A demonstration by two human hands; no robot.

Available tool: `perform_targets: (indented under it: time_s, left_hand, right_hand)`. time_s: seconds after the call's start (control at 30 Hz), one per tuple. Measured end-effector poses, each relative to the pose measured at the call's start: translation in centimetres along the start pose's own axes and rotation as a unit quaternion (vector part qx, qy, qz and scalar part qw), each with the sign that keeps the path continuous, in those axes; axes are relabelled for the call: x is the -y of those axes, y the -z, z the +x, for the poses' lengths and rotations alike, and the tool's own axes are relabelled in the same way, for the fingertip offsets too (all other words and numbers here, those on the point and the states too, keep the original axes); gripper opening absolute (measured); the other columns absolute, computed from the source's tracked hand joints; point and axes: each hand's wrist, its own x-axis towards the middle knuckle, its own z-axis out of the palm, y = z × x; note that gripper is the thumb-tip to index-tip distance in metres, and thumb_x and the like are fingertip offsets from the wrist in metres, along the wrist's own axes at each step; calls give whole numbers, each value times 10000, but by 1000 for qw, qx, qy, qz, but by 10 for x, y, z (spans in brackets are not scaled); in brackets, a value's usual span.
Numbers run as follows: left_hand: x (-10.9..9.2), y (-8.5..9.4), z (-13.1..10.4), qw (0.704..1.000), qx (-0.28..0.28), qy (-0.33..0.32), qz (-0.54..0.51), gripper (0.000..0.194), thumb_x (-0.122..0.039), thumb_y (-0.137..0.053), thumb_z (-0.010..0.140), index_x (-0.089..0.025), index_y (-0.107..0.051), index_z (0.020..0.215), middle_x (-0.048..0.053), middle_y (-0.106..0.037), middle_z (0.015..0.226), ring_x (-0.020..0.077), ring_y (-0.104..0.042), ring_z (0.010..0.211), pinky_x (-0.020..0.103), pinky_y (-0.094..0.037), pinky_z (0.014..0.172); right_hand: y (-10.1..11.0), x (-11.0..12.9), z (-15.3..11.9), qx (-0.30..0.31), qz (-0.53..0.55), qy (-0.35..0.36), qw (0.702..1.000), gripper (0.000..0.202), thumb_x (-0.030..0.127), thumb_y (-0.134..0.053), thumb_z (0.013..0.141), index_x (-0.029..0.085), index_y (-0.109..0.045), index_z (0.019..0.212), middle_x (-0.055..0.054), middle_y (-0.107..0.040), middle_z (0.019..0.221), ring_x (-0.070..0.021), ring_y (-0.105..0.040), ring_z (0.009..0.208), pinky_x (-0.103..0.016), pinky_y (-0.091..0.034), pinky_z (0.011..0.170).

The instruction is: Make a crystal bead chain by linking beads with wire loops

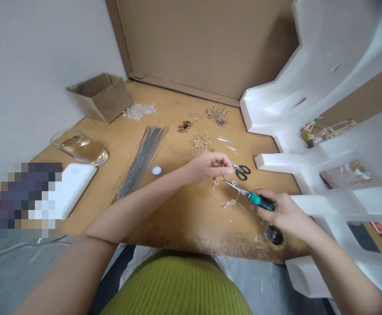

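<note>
My left hand [213, 166] is pinched closed on one end of a wire loop strung with clear beads [228, 203]. My right hand [281, 210] grips green and black pliers [258, 200], whose metal tips reach the loop just below my left fingertips. The beaded loop hangs below both hands, over the wooden table [164, 218]. Black-handled scissors [242, 171] lie right beyond my left fingertips. Farther back lies another ring of beaded wire [200, 142]. Whether the plier jaws are closed on the wire is too small to tell.
A bundle of grey wires [143, 159], a glass of amber liquid [82, 148], a brown box [103, 98], loose clear beads [139, 111], black rings [184, 127] and a white power bank [79, 183] are on the table. A white plastic frame [272, 162] borders the right side.
</note>
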Motion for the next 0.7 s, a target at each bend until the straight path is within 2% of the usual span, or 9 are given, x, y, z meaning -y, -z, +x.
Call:
perform_targets:
  time_s: [0.23,0.5,0.7]
  left_hand:
    - [-1,1,1,1000,2,-3,7,101,-188,-620,732,-117,-549,727,-38,-555,588,19,-461,469,152,-397,467]
    - [-3,3,1,999,-9,-10,33,133,-230,-627,730,-119,-554,734,-34,-548,592,33,-475,482,168,-410,479]
    - [-7,4,0,999,-12,2,45,95,-199,-606,742,-123,-549,735,-47,-532,557,30,-465,473,163,-397,477]
  right_hand:
    - [2,3,1,6,12,-6,1000,254,357,-533,773,198,-647,936,9,-645,732,-149,-556,637,-244,-410,579]
    - [7,9,3,11,5,11,1000,200,334,-518,789,191,-624,880,8,-634,745,-151,-558,663,-242,-407,594]
    - [6,11,4,18,10,18,1000,174,304,-507,790,192,-622,857,17,-606,694,-141,-535,627,-243,-403,577]
